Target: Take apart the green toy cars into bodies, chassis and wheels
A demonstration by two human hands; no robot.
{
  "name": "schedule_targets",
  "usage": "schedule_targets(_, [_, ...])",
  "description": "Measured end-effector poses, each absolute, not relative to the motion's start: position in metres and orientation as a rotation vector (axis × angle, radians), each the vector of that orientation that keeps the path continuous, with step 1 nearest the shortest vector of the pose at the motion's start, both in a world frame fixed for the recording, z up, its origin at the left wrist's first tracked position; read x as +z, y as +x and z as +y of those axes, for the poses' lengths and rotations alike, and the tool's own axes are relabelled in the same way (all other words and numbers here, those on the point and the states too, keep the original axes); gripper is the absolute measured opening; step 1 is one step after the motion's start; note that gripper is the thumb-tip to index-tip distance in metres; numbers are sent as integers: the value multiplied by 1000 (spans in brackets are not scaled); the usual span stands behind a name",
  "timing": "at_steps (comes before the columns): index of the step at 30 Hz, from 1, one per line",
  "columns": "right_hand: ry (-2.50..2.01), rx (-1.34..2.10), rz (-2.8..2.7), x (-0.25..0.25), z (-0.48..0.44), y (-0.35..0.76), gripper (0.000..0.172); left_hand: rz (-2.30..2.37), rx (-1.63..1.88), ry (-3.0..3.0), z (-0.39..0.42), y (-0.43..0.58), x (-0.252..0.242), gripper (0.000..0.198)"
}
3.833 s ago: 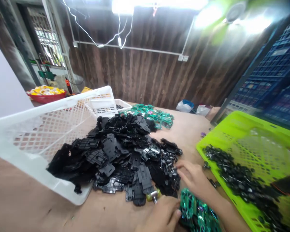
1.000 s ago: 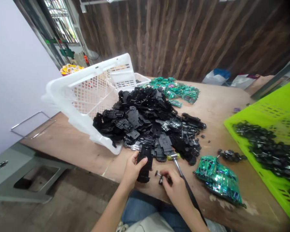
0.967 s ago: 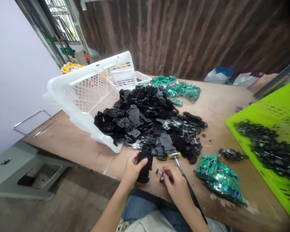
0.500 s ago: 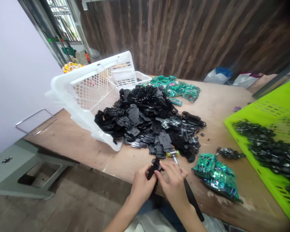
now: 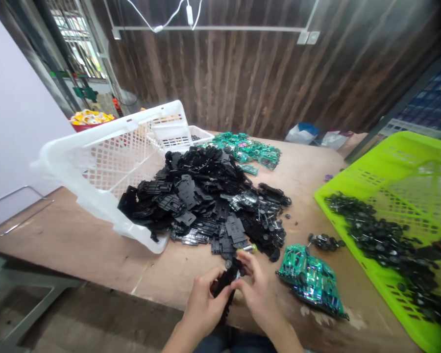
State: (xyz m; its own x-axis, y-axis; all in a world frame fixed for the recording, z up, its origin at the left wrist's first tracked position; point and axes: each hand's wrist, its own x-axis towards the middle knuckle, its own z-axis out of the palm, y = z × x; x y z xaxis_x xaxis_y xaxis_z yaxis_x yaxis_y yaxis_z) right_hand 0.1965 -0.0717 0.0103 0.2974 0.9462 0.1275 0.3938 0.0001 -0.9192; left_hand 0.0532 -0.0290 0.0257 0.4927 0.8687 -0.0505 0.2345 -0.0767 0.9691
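My left hand (image 5: 205, 305) is closed round a flat black plastic chassis piece (image 5: 226, 280), held just above the near edge of the wooden table (image 5: 95, 245). My right hand (image 5: 256, 289) pinches a small wheel-and-axle part against the top end of that piece; the part itself is mostly hidden by my fingers. Just beyond my hands lies a big heap of the same black chassis pieces (image 5: 206, 201). A yellow-tipped tool (image 5: 247, 248) pokes out at the heap's near edge.
A white mesh basket (image 5: 106, 157) lies tipped on its side at the left of the heap. A lime-green basket (image 5: 397, 196) with several black wheel parts (image 5: 382, 240) stands at the right. Green toy-car shells lie near my right hand (image 5: 310, 279) and at the back (image 5: 248, 149).
My hands have come together: the left lifted the black piece off the table and the right picked up the small wheel part and brought it onto the piece. The camera tilted up.
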Motion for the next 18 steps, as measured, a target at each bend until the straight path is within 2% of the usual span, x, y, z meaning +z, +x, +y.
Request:
schedule_targets(2, [-1582,842,-1275,20,-73,197,51,939,667,1599,-27,50,29,23])
schedule_targets(8, [-1696,878,-1414,63,-77,219,35,795,651,1242,-33,55,18,29])
schedule_targets(10, [-1770,714,-1426,71,-72,263,31,769,659,1127,-36,57,11,34])
schedule_targets(13, [-2103,287,-1338,66,-54,350,28,822,735,1005,-34,57,2,36])
schedule_targets(18, [-2254,309,-1462,39,-5,428,14,994,968,868,-20,54,0,39])
